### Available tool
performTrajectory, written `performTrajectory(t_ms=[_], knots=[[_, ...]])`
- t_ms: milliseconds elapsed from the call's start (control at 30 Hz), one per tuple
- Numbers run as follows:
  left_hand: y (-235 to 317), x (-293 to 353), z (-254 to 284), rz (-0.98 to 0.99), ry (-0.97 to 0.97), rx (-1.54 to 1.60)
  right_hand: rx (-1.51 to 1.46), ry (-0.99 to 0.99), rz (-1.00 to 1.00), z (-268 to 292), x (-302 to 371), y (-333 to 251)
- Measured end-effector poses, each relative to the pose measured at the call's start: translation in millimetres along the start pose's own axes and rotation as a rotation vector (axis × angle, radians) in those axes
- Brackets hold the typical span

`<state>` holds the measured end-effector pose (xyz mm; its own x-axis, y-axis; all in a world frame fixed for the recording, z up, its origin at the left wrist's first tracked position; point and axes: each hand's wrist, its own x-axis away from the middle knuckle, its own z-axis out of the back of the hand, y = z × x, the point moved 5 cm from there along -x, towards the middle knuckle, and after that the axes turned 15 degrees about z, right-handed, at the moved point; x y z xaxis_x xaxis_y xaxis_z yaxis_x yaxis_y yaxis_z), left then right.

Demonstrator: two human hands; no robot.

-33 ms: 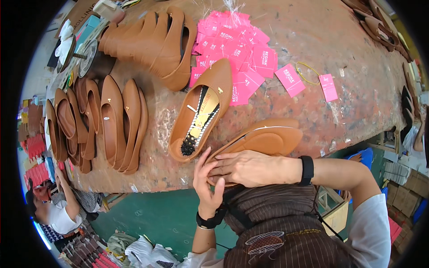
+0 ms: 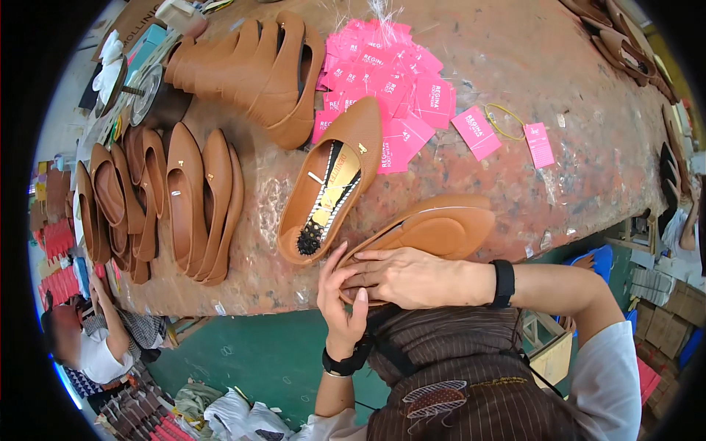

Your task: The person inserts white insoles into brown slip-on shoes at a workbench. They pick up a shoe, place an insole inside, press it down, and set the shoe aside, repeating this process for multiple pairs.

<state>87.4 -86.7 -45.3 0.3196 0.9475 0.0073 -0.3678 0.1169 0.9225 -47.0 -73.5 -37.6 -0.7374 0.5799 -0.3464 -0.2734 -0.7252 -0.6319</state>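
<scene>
- Head view, left of the open flat shoe (image 2: pixel 332 192): row of tan flats (image 2: pixel 165 202) set on edge.
- Below it, left hand (image 2: pixel 343 305) and right hand (image 2: pixel 412 277) pinching heel of upturned shoe (image 2: pixel 434 228), fingers pressed together.
- Sole-pressing step, probably; next needs firm, even pressure along edge.
- Above-right: pink tags (image 2: pixel 390 81).

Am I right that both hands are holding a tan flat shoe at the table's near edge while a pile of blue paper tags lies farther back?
Not quite: the head view shows the paper tags are pink, not blue. Otherwise yes: the left hand and right hand hold the tan flat shoe at the table's near edge.
</scene>
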Motion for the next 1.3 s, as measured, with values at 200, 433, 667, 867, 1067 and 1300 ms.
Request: performTrajectory(t_ms=[200,433,667,867,1067,1300], knots=[[1,2,-3,0.02,0.053,0.024,0.347,-0.025,-0.287,27,24,-24],[41,22,-32,0.067,-0.008,-0.149,0.547,0.365,-0.412,79,48,-14],[95,36,-85,0.076,-0.352,-0.723,0.118,0.67,-0.807,135,66,3],[84,38,-100,-0.01,-0.481,-0.87,0.461,0.366,-0.629,58,81,-78],[90,31,-97,-0.073,-0.34,-0.794,0.42,0.117,-0.799,76,55,6],[87,29,-94,-0.039,-0.421,-0.756,0.713,0.118,-0.72,46,69,-29]])
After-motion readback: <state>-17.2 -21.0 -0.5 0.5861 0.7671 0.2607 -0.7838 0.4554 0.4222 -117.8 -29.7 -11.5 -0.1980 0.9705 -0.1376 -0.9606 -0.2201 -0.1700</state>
